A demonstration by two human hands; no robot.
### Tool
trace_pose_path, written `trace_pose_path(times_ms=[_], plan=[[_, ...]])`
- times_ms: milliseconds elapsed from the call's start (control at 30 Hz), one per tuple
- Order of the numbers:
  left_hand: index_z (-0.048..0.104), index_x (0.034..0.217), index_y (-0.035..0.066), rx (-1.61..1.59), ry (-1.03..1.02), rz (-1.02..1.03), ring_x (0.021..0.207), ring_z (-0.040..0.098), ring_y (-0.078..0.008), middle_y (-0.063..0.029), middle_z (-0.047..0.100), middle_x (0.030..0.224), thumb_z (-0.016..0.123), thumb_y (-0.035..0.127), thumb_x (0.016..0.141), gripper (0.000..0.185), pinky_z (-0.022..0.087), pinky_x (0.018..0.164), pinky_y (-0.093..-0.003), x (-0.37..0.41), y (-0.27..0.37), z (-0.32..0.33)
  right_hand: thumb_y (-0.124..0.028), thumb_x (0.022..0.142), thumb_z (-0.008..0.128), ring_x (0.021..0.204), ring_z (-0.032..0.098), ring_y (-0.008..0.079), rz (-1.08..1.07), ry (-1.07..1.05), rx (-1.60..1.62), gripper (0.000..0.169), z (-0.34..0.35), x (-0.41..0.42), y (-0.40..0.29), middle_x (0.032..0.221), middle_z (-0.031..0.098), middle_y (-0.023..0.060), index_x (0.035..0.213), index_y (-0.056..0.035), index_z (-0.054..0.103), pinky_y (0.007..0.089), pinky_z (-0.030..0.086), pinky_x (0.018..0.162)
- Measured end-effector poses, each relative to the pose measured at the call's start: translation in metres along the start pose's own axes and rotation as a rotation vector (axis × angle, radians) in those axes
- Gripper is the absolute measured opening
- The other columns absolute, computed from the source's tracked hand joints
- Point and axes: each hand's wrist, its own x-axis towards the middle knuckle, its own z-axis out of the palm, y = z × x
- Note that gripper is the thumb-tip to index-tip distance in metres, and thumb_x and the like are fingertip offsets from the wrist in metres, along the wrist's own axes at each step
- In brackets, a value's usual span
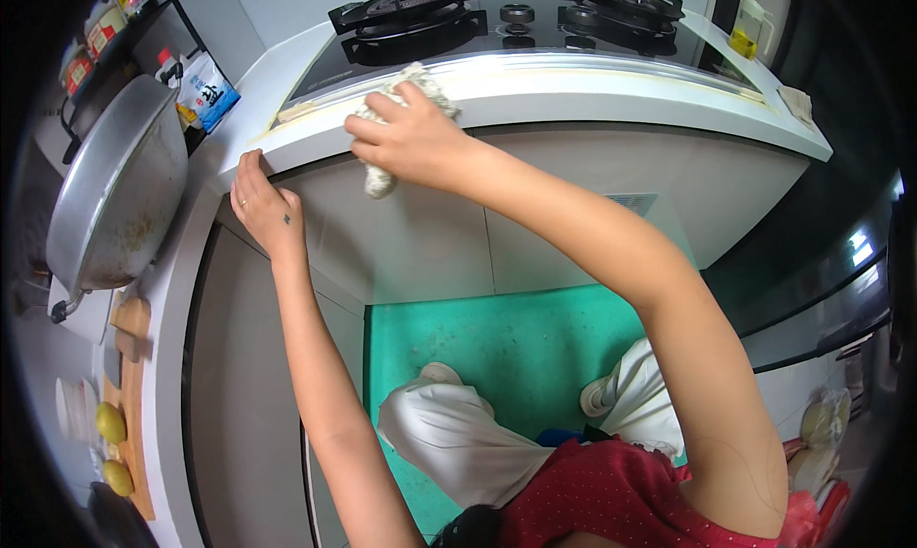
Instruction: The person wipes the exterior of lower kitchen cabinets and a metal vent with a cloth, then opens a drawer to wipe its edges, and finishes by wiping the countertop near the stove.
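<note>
My right hand (412, 138) presses a bunched, pale patterned cloth (427, 83) onto the white countertop's front edge (544, 82), in front of the gas hob (526, 28). One end of the cloth hangs below the hand, over the edge. To the left, my left hand (265, 202) rests its fingertips on the counter edge near the inner corner and holds nothing. Its fingers lie close together, with the thumb a little apart. Yellowish strips run along the hob's border. The fingers under the cloth are partly hidden.
A large metal wok (129, 182) leans at the left, beside a blue and white packet (206, 93) and a black rack (132, 35). Below it, a wooden board (132, 397) holds a knife and yellow-green fruits. An oil jug (749, 28) and a folded cloth (797, 105) are at the right.
</note>
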Motion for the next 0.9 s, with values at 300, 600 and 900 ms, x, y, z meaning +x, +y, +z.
trace_pose_path(times_ms=[300, 600, 900], plan=[[0.043, 0.142, 0.013, -0.097, -0.082, 0.203, 0.139, 0.038, -0.0166, -0.0031, 0.045, 0.146, 0.051, -0.002, 0.071, 0.074, 0.016, 0.117, -0.0527, 0.002, 0.124, -0.017, -0.019, 0.074, 0.064, 0.104, 0.057, 0.0188, 0.065, -0.016, -0.093, 0.011, -0.045, -0.059, 0.035, 0.106, 0.06, -0.0038, 0.084, -0.0163, 0.064, 0.0395, 0.044, 0.081], [0.048, 0.135, 0.012, -0.206, -0.065, 0.148, 0.131, 0.046, -0.0207, -0.0044, 0.051, 0.136, 0.053, -0.001, 0.07, 0.066, 0.016, 0.116, -0.0505, -0.014, 0.201, -0.001, -0.018, 0.074, 0.064, 0.101, 0.058, 0.0182, 0.115, 0.032, -0.128, 0.009, -0.09, -0.117, 0.079, 0.108, 0.061, -0.0044, 0.083, -0.0168, 0.064, 0.0394, 0.045, 0.079], [0.049, 0.133, 0.013, -0.108, -0.029, 0.106, 0.131, 0.047, -0.0198, -0.0049, 0.053, 0.135, 0.052, -0.003, 0.071, 0.064, 0.014, 0.115, -0.0471, -0.019, 0.209, 0.006, -0.016, 0.074, 0.064, 0.106, 0.058, 0.0211, 0.164, -0.01, -0.168, 0.015, -0.141, -0.179, 0.12, 0.116, 0.062, -0.0012, 0.089, -0.0167, 0.064, 0.0412, 0.045, 0.083]])
